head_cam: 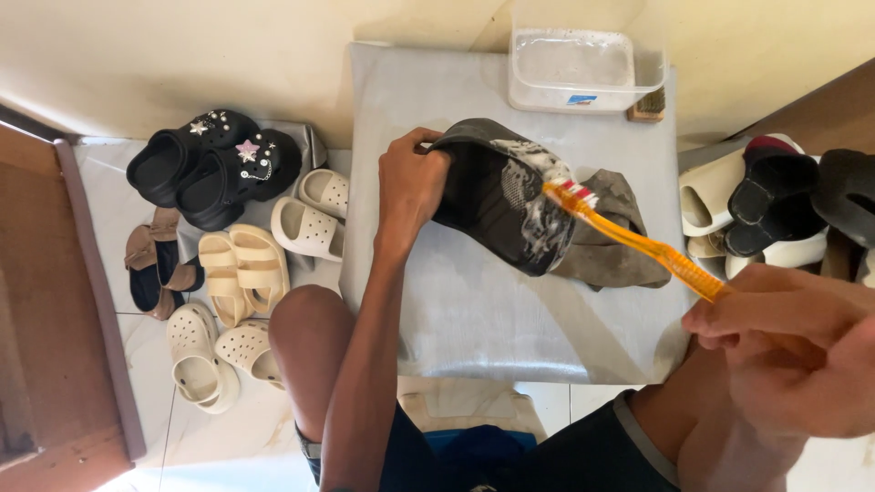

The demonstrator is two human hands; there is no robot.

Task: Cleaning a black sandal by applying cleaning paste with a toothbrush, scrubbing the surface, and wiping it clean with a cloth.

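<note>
The left hand (412, 187) is clamped on the edge of a dark slipper (501, 196), which is held tilted above the grey worktop (465, 310). An orange toothbrush (638, 241) is gripped in the right hand (784, 342), its bristles touching the soapy strap. Scrubbing seems in hand; next, the strokes probably need firm support. Behind the slipper stands a plastic tub (583, 71).

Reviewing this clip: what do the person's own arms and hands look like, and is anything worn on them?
Both arms are bare, with no sleeves in view. The left hand and right hand wear no gloves; no rings, watch or bands are visible. The right hand is close to the camera and blurred.
</note>
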